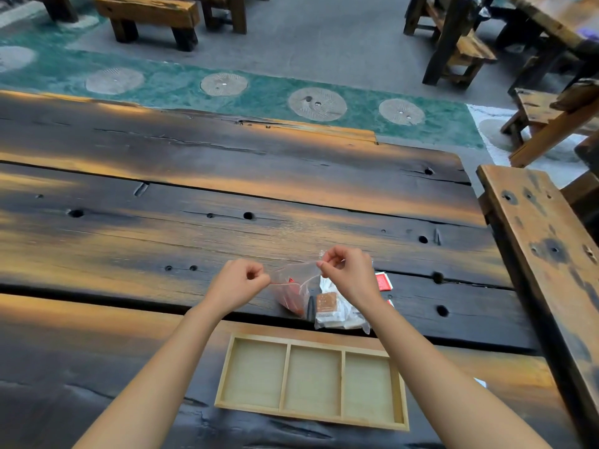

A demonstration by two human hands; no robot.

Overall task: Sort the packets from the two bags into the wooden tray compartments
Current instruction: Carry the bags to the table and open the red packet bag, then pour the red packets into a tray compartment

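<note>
While the wooden tray [311,382] sits at lower centre of the frame with all three compartments bare, I see a clear bag [293,288] of red packets lifted just above it. My left hand [234,285] pinches the bag's left top edge, and my right hand [348,273] pinches its right top edge, both fingers closed tight. A second clear bag [337,314] with brown and white packets lies on the dark table [194,202] beside it. A loose red packet [384,281] lies right of my wrist.
</note>
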